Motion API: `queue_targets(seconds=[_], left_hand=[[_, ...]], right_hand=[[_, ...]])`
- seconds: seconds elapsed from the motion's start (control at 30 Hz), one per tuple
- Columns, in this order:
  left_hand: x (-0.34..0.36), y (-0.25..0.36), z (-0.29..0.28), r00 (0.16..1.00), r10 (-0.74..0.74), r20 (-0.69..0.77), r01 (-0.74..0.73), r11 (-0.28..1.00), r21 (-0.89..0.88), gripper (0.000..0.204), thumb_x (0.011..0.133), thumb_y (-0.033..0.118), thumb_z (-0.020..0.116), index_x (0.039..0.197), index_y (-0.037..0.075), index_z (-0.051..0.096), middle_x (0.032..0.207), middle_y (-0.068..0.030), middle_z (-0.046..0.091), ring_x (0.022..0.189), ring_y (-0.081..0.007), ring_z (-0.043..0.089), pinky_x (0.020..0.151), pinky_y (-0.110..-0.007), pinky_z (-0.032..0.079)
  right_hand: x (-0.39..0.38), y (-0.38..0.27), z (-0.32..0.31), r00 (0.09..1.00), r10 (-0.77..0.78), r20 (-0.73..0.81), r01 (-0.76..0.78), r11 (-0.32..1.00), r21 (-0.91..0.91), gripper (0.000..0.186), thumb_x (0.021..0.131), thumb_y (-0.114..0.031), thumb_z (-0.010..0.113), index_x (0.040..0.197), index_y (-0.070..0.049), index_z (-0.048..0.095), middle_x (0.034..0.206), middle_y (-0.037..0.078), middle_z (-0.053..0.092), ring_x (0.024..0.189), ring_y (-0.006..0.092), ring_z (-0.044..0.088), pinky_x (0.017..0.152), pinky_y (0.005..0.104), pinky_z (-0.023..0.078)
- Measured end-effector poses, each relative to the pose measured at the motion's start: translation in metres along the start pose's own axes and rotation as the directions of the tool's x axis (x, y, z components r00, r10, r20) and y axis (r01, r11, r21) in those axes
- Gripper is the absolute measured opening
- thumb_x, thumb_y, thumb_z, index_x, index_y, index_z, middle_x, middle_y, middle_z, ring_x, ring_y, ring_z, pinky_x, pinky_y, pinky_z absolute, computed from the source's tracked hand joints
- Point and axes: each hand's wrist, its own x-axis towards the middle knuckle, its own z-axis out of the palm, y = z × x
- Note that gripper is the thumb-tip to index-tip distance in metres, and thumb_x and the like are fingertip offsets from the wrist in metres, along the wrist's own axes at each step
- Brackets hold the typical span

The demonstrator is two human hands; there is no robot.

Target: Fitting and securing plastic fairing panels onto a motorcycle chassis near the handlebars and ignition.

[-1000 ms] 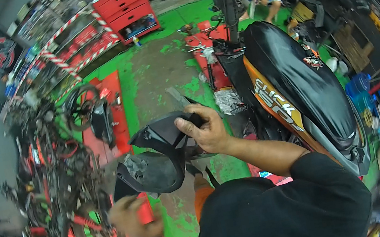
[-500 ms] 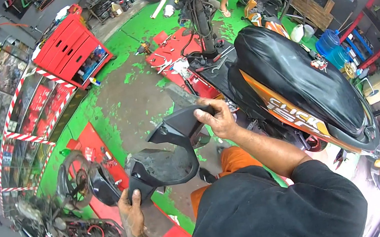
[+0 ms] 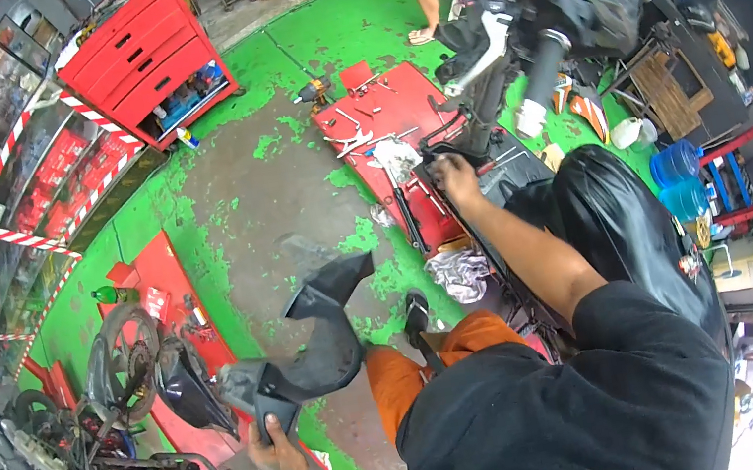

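Holding a black panel low, reaching out beside the scooter

A scooter (image 3: 618, 202) is standing at 3 o'clock. Toward 12 to 1, a red platform (image 3: 417, 92) is carrying scattered hand tools. A curved black panel (image 3: 336, 338) is hanging at 7 o'clock; its near end is sitting clamped in the left hand (image 3: 279, 453), with the thumb pressing. At 2 o'clock, the right hand (image 3: 455, 179) is reaching beside the footboard; its fingers are blurring, so I cannot tell whether they are gripping something.

By my judgement, the work is standing partway: the panel is already off, but not yet being fitted or set down.

Floor (image 3: 243, 218) is stretching beyond the panel from 10 to 12, giving room. A second red platform (image 3: 158, 263) is bounding 9 o'clock, and an orange trouser leg (image 3: 393, 383) is closely neighbouring the panel's edge.
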Motion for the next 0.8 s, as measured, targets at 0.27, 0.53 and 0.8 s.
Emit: queue_targets(seconds=[0.27, 0.53, 0.8], left_hand=[[0.081, -0.064, 0.030, 0.955, -0.070, -0.289, 0.101, 0.991, 0.092, 0.051, 0.104, 0.039, 0.062, 0.116, -0.010, 0.063, 0.097, -0.0216, 0.071, 0.084, -0.0278, 0.064, 0.080, -0.042, 0.051], [0.179, -0.117, 0.022, 0.968, -0.088, -0.233, 0.144, 0.961, 0.238, 0.068, 0.102, 0.052, 0.061, 0.120, -0.013, 0.064, 0.106, -0.0266, 0.071, 0.091, -0.0330, 0.064, 0.084, -0.045, 0.050], [0.243, -0.136, 0.022, 0.928, -0.297, -0.224, 0.343, 0.916, 0.206, 0.072, 0.098, 0.052, 0.068, 0.131, -0.012, 0.060, 0.121, -0.0247, 0.069, 0.102, -0.0323, 0.064, 0.093, -0.044, 0.049]], right_hand=[[0.195, 0.092, -0.011, 0.860, 0.403, -0.313, -0.342, 0.911, 0.231, 0.026, 0.099, -0.027, 0.061, 0.120, -0.012, 0.061, 0.097, 0.004, 0.064, 0.083, 0.0192, 0.061, 0.071, 0.0374, 0.049], [0.154, 0.072, 0.004, 0.907, 0.266, -0.327, -0.109, 0.897, 0.429, 0.023, 0.112, -0.034, 0.047, 0.119, -0.014, 0.056, 0.085, 0.000, 0.056, 0.082, 0.0170, 0.062, 0.076, 0.0340, 0.053], [0.083, -0.009, 0.060, 0.920, 0.221, -0.325, -0.086, 0.920, 0.383, 0.036, 0.112, -0.045, 0.043, 0.105, -0.012, 0.053, 0.075, -0.002, 0.044, 0.067, 0.0132, 0.043, 0.067, 0.0335, 0.046]])
